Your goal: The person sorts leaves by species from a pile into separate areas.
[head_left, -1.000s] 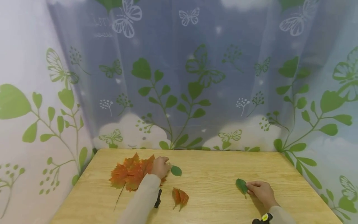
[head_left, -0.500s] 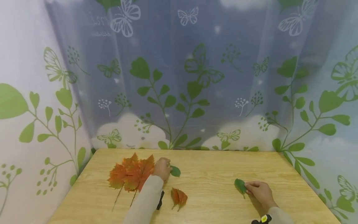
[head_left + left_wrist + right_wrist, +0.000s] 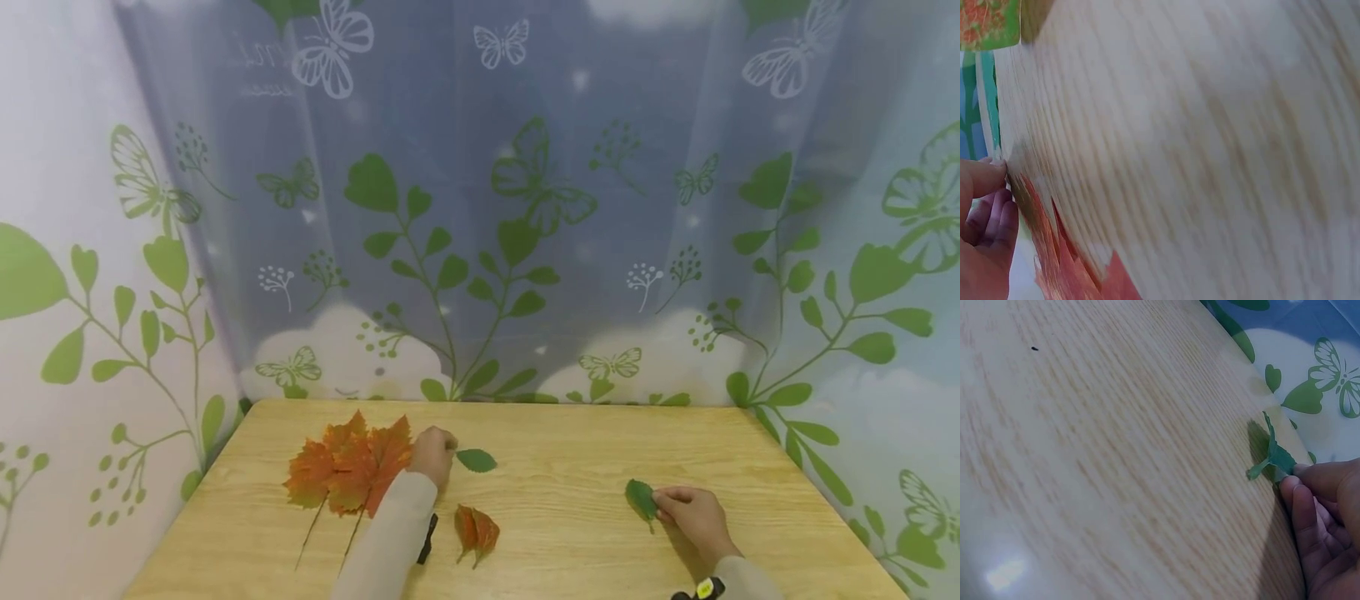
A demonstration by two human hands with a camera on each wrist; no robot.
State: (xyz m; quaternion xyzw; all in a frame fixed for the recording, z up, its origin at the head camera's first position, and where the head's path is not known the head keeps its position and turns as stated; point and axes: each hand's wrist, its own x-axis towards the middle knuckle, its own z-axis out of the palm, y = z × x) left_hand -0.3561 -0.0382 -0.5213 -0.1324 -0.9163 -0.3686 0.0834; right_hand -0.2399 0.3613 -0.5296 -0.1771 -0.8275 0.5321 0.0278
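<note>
My left hand [image 3: 433,457] pinches the stem end of a green leaf [image 3: 476,459], whose blade points right. In the left wrist view the thumb and finger [image 3: 985,178] meet at the leaf's end, and the leaf is seen almost edge-on. Large orange-red maple leaves [image 3: 351,467] lie overlapping just left of that hand, partly behind the sleeve. Over on the right side, my right hand [image 3: 697,515] holds another green leaf [image 3: 640,498] by its edge between thumb and fingertips. The right wrist view shows this leaf [image 3: 1277,456] raised a little, casting a shadow on the wood.
Two small reddish-brown leaves [image 3: 476,533] lie side by side on the wooden table [image 3: 558,533], between the two arms. A printed curtain [image 3: 480,167] with plants and butterflies hangs directly behind the table's far edge and along both sides.
My left hand has drawn slightly right, away from the maple leaves, uncovering more of them. Its green leaf has turned to lie more level. The right hand keeps its leaf almost still.
</note>
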